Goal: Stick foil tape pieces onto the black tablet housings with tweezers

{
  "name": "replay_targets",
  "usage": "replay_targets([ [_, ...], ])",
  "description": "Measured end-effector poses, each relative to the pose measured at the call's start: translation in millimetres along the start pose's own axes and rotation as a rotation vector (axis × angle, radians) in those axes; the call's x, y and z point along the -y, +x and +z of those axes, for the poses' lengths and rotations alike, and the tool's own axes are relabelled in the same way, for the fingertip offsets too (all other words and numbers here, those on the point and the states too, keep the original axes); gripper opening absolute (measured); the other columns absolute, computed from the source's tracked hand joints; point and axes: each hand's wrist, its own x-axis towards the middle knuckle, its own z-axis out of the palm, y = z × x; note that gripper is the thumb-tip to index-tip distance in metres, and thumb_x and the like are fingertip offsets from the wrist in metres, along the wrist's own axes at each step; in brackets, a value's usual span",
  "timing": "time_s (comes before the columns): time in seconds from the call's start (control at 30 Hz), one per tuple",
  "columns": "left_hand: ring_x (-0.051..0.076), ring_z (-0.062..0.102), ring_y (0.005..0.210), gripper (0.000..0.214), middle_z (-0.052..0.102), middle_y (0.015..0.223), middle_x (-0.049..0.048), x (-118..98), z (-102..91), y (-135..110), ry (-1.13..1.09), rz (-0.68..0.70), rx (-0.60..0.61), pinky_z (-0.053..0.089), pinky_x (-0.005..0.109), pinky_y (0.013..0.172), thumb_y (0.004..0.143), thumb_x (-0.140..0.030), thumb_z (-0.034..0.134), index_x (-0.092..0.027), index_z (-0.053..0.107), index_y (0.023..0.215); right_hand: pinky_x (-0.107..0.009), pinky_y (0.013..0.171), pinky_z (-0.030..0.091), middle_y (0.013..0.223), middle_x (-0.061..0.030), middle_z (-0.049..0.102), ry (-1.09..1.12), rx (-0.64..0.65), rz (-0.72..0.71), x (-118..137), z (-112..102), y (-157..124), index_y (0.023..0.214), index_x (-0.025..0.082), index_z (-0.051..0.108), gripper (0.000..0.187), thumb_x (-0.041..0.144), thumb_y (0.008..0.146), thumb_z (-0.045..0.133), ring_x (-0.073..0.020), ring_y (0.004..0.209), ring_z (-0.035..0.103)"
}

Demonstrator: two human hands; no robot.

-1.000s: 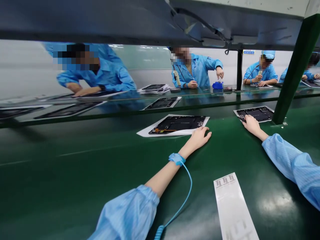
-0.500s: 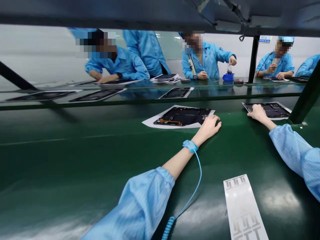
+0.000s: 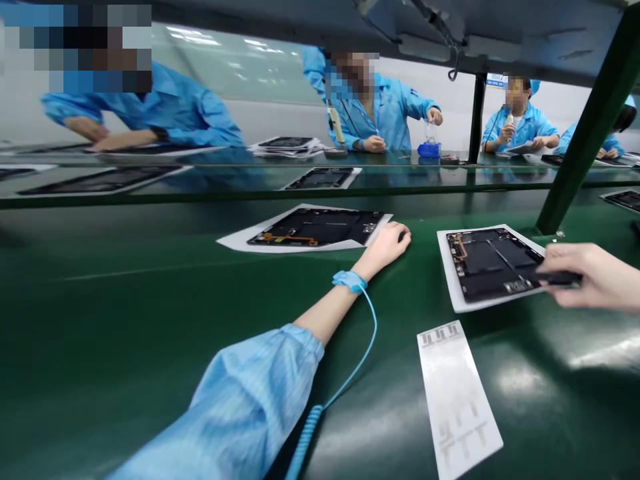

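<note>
My left hand (image 3: 385,247) rests on the green belt, fingers curled against the right corner of a white sheet (image 3: 235,241) that carries an open black tablet chassis (image 3: 317,228). A blue wrist strap (image 3: 350,281) with a coiled cord circles that wrist. My right hand (image 3: 597,275) pinches a thin dark tool (image 3: 557,277) at the right edge of a second black chassis (image 3: 493,261), which lies on its own white sheet (image 3: 453,293) nearer to me. A white strip of printed labels (image 3: 457,400) lies on the belt in front.
A green post (image 3: 583,133) stands at the right. Behind a raised green shelf (image 3: 300,193) with more chassis, several people in blue coats work at the far bench. An overhead shelf (image 3: 320,20) hangs low. Another chassis (image 3: 625,199) lies far right.
My right hand has drawn the second chassis and its sheet toward me and to the left. My left hand stays at the corner of the first sheet.
</note>
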Motion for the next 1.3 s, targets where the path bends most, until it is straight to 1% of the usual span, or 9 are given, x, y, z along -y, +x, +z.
replay_targets([
  [0.23,0.022,0.064,0.101,0.026,0.064,0.113,0.0079,-43,-13.8,-22,-0.068,0.036,-0.036,0.054,0.044,0.090,0.097,-0.035,0.060,-0.015,0.062,0.112,-0.025,0.059,0.046,0.081,-0.0033,0.058,0.131,0.096,0.192,14,38,-116,0.092,0.020,0.071,0.032,0.005,0.076,0.047,-0.0163,0.065,0.059],
  [0.43,0.023,0.064,0.111,0.024,0.070,0.106,0.0083,-124,-43.4,-115,-0.170,0.244,0.080,0.051,0.045,0.099,0.100,-0.032,0.049,-0.015,0.067,0.103,-0.035,0.064,0.054,0.089,-0.0088,0.067,0.205,0.072,0.284,11,38,-153,0.100,0.031,0.076,0.028,0.015,0.090,0.055,-0.0249,0.076,0.068],
  [0.53,0.027,0.054,0.129,0.038,0.065,0.128,0.0123,-155,-60.3,-157,-0.188,0.359,0.243,0.045,0.044,0.108,0.099,-0.038,0.045,-0.016,0.063,0.123,-0.034,0.059,0.052,0.082,-0.0081,0.068,0.287,-0.098,0.262,24,31,-134,0.087,0.031,0.076,0.016,0.031,0.095,0.062,-0.0241,0.068,0.067],
  [0.67,0.035,0.031,0.145,0.063,0.038,0.154,0.0177,-176,-68.1,-177,-0.169,0.387,0.435,0.028,0.058,0.117,0.098,-0.049,0.046,-0.012,0.039,0.148,-0.025,0.044,0.045,0.057,-0.0013,0.058,0.563,-0.241,0.297,51,36,-73,0.068,0.022,0.067,0.050,0.050,0.103,0.045,-0.0152,0.044,0.057],
  [0.73,0.036,0.020,0.148,0.071,0.028,0.158,0.0191,-180,-67.3,-177,-0.168,0.377,0.492,0.022,0.061,0.118,0.098,-0.053,0.045,-0.011,0.028,0.153,-0.023,0.040,0.044,0.058,-0.0016,0.059,0.735,-0.074,0.364,64,44,-38,0.064,0.019,0.061,0.057,0.056,0.102,0.040,-0.0143,0.043,0.059],
  [0.9,0.038,0.012,0.150,0.095,0.018,0.160,0.0224,-186,-62.9,-177,-0.185,0.290,0.523,0.018,0.064,0.118,0.089,-0.064,0.054,-0.012,0.012,0.157,-0.026,0.062,0.054,0.071,-0.0050,0.065,0.981,0.275,0.097,87,73,23,0.075,0.017,0.057,0.044,0.056,0.095,0.052,-0.0199,0.068,0.069],
  [1.0,0.042,0.014,0.149,0.112,0.018,0.159,0.0267,-189,-62.0,-177,-0.188,0.176,0.510,0.014,0.067,0.117,0.078,-0.071,0.062,-0.008,0.012,0.155,-0.027,0.062,0.056,0.071,-0.0057,0.066,1.065,0.330,0.097,91,91,33,0.075,0.017,0.055,0.032,0.044,0.094,0.053,-0.0210,0.068,0.070],
  [1.13,0.043,0.011,0.148,0.111,0.021,0.158,0.0266,-194,-66.5,-174,-0.221,0.154,0.592,0.016,0.067,0.118,0.075,-0.073,0.065,-0.009,0.019,0.154,-0.023,0.054,0.054,0.062,-0.0012,0.063,1.054,0.211,0.232,92,107,28,0.073,0.019,0.051,0.014,0.020,0.087,0.050,-0.0182,0.058,0.068],
  [1.3,0.043,0.013,0.148,0.110,0.026,0.158,0.0234,-196,-71.1,-173,-0.275,0.138,0.570,0.014,0.067,0.118,0.074,-0.074,0.065,-0.013,0.020,0.154,-0.023,0.049,0.054,0.065,-0.0001,0.054,0.973,0.157,0.221,94,108,23,0.071,0.022,0.041,0.015,0.022,0.085,0.046,-0.0165,0.055,0.064],
])
